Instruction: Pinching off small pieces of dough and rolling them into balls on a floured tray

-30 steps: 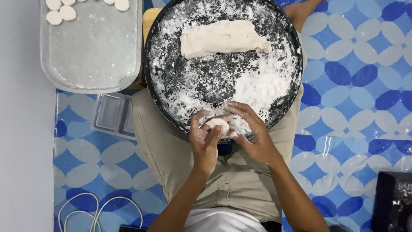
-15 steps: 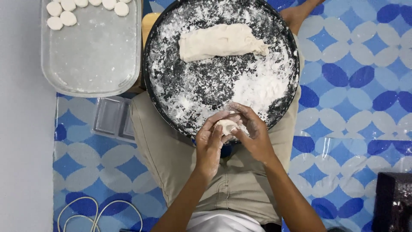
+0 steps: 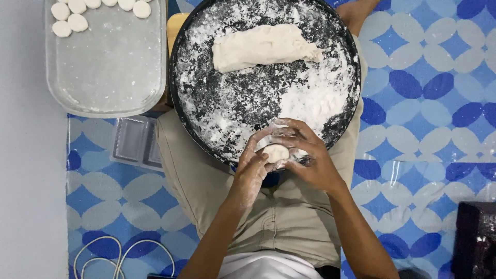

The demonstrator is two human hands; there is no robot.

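Fingers of both hands curl in around a small, pale round piece of dough [image 3: 276, 153] — the left hand [image 3: 251, 170] cups it from below and the side, the right hand [image 3: 305, 157] wraps over from the other side, so the lump sits cradled between them with only its top showing. Both hands are dusted white, which likely keeps the dough from sticking. They hover right at the near rim of the wide, round black metal pan [image 3: 178, 119], so any loose flour falls back into it. That pan rests on the person's lap, over beige trousers [image 3: 196, 181], within easy reach. Across its floured floor lies the long, pale slab of dough [image 3: 261, 47], well apart from the hands. Off to the left, a clear rectangular plastic tray [image 3: 106, 77] holds a few small white dough rounds [image 3: 70, 18] bunched in its far corner. Beneath it all — a blue-and-white patterned mat [image 3: 429, 103].
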